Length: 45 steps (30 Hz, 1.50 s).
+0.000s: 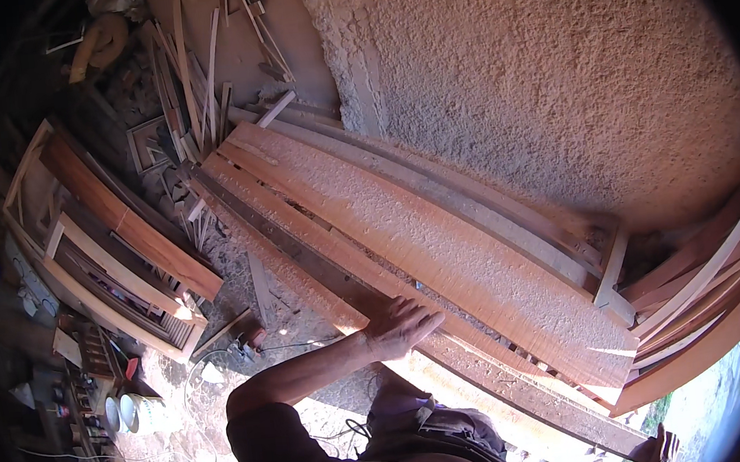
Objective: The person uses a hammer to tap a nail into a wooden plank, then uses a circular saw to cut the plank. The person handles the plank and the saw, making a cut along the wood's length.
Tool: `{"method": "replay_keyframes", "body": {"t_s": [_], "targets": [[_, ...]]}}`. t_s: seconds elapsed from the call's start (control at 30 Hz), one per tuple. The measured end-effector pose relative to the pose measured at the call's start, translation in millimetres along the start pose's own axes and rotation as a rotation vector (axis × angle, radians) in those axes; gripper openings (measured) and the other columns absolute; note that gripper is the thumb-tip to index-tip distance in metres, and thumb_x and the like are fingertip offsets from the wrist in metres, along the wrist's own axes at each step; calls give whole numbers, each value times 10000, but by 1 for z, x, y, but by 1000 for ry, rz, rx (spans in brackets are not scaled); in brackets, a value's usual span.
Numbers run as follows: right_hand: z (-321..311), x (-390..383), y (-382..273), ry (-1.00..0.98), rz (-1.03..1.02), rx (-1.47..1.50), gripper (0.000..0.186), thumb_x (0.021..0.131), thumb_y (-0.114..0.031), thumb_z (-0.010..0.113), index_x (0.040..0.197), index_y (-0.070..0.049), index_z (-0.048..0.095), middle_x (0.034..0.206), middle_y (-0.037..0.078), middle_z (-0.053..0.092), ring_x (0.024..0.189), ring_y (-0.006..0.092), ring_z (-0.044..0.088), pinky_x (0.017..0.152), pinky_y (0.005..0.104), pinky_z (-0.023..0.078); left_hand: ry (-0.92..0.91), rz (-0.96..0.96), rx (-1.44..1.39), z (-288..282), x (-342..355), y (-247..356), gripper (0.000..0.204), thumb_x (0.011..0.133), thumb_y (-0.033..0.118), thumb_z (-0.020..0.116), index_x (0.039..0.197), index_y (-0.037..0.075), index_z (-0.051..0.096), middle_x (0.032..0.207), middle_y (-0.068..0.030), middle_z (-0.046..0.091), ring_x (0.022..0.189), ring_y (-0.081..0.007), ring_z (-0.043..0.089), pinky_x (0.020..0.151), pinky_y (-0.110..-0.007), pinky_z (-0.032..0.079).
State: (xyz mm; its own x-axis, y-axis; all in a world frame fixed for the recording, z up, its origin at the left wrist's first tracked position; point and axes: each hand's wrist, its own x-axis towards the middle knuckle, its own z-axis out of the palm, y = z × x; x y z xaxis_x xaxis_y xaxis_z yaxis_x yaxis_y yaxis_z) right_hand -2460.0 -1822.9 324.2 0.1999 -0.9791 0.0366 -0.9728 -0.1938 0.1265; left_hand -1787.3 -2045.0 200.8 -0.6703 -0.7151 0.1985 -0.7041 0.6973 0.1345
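Note:
A long reddish wooden board (pixel 522 400) dusted with sawdust runs diagonally in front of me, from upper left to lower right. My left hand (pixel 402 326) lies over this board near its middle, with the fingers stretched out and pointing right. At the lower right, my right hand (pixel 661 449) is closed about the near end of the same board; its thumb and palm are partly hidden. Just beyond lies a wider plank (pixel 440 243), thick with wood shavings, and a dark gap separates the pieces.
A rough plaster wall (pixel 540 70) rises behind the planks. Wooden frames (pixel 121 277) stand at left, near two white buckets (pixel 145 414) and a cable on the shaving-strewn floor. Thin offcuts (pixel 189 80) lean at the back; curved boards (pixel 698 309) are stacked at right.

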Motion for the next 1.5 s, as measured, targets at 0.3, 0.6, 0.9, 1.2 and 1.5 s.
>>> {"method": "replay_keyframes", "body": {"t_s": [0.3,0.6,0.9,1.2,1.5], "targets": [[-33,5,11,301,125,-63,448,932,38,513,1373,45,592,862,86,645,882,239,613,826,389,522,66,61,-20,-99,23,13,661,740,46,766,1348,24,506,1138,-118,619,1028,-289,606,953,-465,472],[32,51,-46,38,50,174,935,842,-123,781,1617,-108,258,1199,124,668,1156,355,601,1087,515,406,-52,-41,85,-42,46,-53,760,713,39,806,1402,78,488,1272,-98,563,1211,-272,528,1061,-453,397],[77,67,-43,-13,-56,719,515,794,-61,746,1294,-40,620,1104,123,660,1084,307,583,1035,444,414,-79,-40,35,2,68,-98,707,729,10,753,1386,89,503,1288,-98,556,1234,-286,515,1083,-447,381],[92,80,-48,-200,223,386,1016,603,-338,922,1427,0,434,1194,235,578,1116,418,553,978,513,440,60,-48,91,-5,111,-144,456,690,-81,671,1097,72,537,1144,-117,565,1162,-316,527,1035,-466,384],[36,173,-95,150,165,182,651,615,-326,900,1129,-61,600,1001,150,613,947,373,589,851,503,452,63,-170,90,-3,158,-188,437,707,-43,666,1115,85,575,1174,-123,594,1227,-351,513,1146,-492,314]]}}
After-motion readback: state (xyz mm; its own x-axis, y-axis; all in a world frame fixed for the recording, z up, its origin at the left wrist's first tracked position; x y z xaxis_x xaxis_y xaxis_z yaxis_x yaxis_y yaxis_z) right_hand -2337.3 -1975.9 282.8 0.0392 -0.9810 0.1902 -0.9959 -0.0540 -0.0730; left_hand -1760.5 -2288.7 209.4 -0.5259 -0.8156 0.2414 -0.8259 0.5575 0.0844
